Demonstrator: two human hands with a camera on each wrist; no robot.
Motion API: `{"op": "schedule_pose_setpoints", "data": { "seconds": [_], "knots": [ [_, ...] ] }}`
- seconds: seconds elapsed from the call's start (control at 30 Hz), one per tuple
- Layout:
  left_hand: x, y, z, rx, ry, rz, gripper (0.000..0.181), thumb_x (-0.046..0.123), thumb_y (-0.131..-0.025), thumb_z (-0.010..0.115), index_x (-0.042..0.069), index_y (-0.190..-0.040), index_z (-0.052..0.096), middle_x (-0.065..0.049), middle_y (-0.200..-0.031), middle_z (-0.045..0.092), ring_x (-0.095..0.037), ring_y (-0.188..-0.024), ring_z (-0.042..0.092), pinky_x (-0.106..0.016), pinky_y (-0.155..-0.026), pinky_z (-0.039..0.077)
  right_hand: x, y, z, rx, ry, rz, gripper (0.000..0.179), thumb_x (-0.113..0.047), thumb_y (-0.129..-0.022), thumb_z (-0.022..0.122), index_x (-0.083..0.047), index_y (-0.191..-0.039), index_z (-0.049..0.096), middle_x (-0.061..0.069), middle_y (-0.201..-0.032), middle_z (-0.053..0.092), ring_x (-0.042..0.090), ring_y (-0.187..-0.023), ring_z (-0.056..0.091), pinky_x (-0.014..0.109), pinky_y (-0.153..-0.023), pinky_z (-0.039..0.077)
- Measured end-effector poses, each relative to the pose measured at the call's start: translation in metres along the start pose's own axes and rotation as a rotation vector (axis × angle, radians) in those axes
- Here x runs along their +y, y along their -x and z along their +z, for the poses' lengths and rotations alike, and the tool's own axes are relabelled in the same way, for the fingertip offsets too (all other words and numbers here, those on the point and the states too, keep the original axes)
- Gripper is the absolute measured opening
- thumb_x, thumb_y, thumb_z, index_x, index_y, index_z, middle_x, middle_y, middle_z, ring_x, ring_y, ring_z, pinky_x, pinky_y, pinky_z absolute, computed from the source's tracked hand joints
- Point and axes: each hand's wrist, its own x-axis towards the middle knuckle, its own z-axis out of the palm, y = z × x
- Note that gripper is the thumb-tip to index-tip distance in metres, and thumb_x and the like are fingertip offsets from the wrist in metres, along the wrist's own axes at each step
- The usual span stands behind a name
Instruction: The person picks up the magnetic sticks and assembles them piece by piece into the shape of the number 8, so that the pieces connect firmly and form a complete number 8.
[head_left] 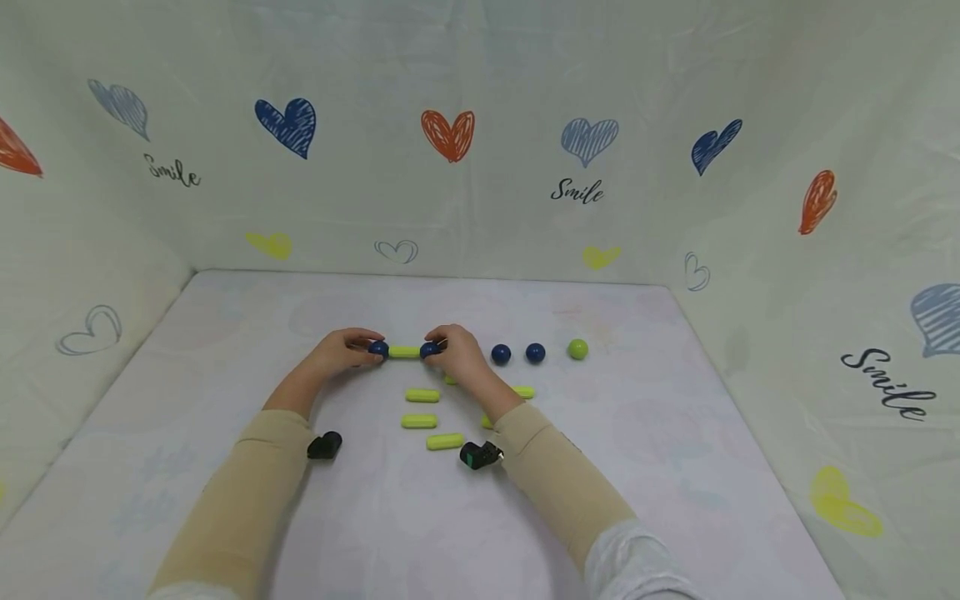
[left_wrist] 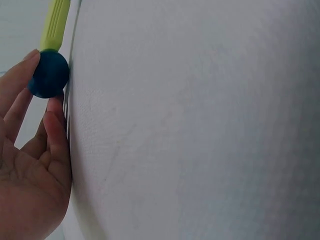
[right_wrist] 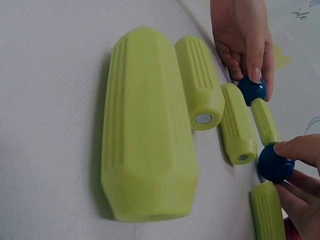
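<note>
My left hand pinches a dark blue ball between thumb and fingers. A yellow-green ribbed rod joins it to a second blue ball, which my right hand grips. Seen from the right wrist, the rod touches the left ball and the right ball, the three in a row. In the left wrist view, thumb and fingers lie around the ball, with the rod's end against it.
Nearer the person lie several loose yellow-green rods, some partly hidden by the right arm. One rod shows a silvery disc in its end. To the right are two blue balls and a green ball. A printed cloth stands behind the table.
</note>
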Motion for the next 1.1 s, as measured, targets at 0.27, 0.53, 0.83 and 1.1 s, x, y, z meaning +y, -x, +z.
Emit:
{"op": "schedule_pose_setpoints", "data": {
  "seconds": [0.27,0.53,0.83,1.1],
  "knots": [
    [-0.003,0.003,-0.002,-0.011,-0.005,0.049,0.052,0.025,-0.092,0.069,0.006,-0.138,0.053,-0.025,-0.135,0.048,-0.033,-0.109,0.054,-0.042,-0.092,0.048,-0.002,0.006,-0.007,0.006,-0.020,0.034,0.033,-0.011,-0.086,0.076,-0.011,-0.118,0.067,0.002,-0.114,0.061,0.017,-0.104,0.058,0.026,-0.081,0.051],
    [-0.006,0.005,-0.004,-0.015,0.035,0.041,0.047,0.029,-0.096,0.064,0.005,-0.136,0.056,-0.023,-0.137,0.051,-0.030,-0.111,0.055,-0.039,-0.093,0.047,-0.004,0.018,-0.022,-0.018,-0.006,0.021,0.033,-0.013,-0.087,0.075,-0.012,-0.118,0.066,0.002,-0.115,0.062,0.018,-0.106,0.057,0.030,-0.086,0.050],
    [-0.008,0.004,-0.004,-0.004,0.056,0.001,0.048,0.032,-0.095,0.064,0.007,-0.135,0.058,-0.018,-0.138,0.052,-0.027,-0.109,0.053,-0.037,-0.092,0.046,0.003,0.025,-0.034,-0.070,0.022,0.016,0.035,-0.014,-0.087,0.075,-0.011,-0.121,0.066,0.002,-0.113,0.063,0.019,-0.105,0.056,0.034,-0.088,0.049],
    [-0.011,0.002,-0.003,0.008,0.054,0.003,0.048,0.030,-0.096,0.064,0.004,-0.136,0.056,-0.019,-0.138,0.052,-0.027,-0.111,0.054,-0.038,-0.094,0.047,0.009,0.030,-0.041,-0.139,0.041,0.018,0.036,-0.011,-0.084,0.077,-0.010,-0.119,0.068,0.004,-0.112,0.063,0.019,-0.103,0.056,0.034,-0.089,0.048]
  ]
}}
